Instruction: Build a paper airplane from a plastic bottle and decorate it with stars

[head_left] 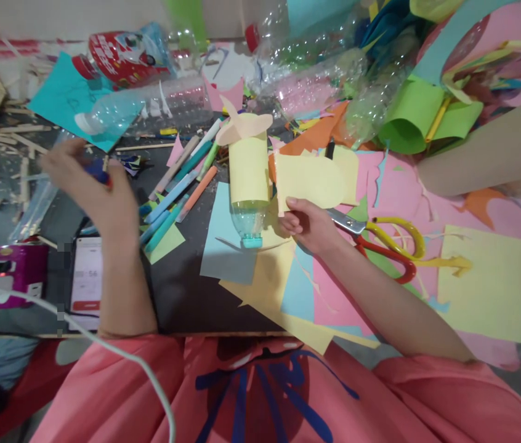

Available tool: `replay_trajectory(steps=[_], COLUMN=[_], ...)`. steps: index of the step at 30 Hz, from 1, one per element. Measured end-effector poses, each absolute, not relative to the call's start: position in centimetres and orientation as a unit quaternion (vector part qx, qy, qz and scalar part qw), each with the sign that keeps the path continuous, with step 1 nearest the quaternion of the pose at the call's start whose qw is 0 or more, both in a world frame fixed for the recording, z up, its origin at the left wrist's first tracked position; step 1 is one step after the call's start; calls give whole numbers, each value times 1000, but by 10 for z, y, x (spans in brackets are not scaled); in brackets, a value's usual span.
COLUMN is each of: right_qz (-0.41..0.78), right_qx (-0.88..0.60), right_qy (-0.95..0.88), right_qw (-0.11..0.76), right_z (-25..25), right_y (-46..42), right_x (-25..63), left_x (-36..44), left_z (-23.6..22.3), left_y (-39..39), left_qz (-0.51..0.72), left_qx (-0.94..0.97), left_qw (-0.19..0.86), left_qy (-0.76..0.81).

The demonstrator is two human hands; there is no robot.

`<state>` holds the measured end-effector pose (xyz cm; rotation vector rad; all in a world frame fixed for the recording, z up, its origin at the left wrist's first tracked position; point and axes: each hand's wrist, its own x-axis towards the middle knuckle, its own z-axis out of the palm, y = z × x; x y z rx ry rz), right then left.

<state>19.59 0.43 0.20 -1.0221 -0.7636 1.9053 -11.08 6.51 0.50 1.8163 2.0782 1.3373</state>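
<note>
My right hand [309, 224] pinches a pale yellow rounded paper cut-out [309, 179] by its lower edge. Just left of it stands an upside-down plastic bottle [247, 184] wrapped in yellow paper, with pink paper petals on top and its teal cap on the table. My left hand [92, 184] reaches out to the left over the dark tabletop, fingers curled round a small dark blue object with a red tip [101, 175]; motion smears it. Several coloured markers [181, 184] lie between the hand and the bottle.
Red-and-yellow scissors [383, 243] lie right of my right hand on pink and yellow paper sheets [496, 283]. Clear plastic bottles [159, 104], rolled green paper [417, 117], wooden sticks [20, 132], a phone [85, 274], a magenta device [15, 271] and a white cable [117, 360] surround the workspace.
</note>
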Motion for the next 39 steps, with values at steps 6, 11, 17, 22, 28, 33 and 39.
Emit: replay_trajectory(steps=[6, 11, 17, 22, 28, 33, 39], right_qz=[705, 675, 668, 680, 688, 697, 666], right_qx=[-451, -452, -452, -441, -463, -472, -501], right_qy=[-293, -248, -267, -255, -260, -263, -258], right_qw=[463, 527, 527, 527, 495, 471, 488], right_z=[-4, -4, -2, -2, -3, -1, 1], right_y=[9, 12, 11, 9, 6, 3, 4], right_x=[199, 194, 193, 194, 197, 197, 191], left_x=[-25, -16, -22, -22, -20, -22, -23], left_z=[-13, -18, -27, -29, -20, -13, -9], left_y=[35, 29, 31, 28, 23, 21, 21], left_qz=[415, 367, 389, 417, 437, 410, 391], left_qx=[752, 769, 747, 736, 737, 749, 754], left_qw=[152, 229, 281, 295, 299, 308, 311], left_qy=[489, 470, 460, 445, 420, 420, 426])
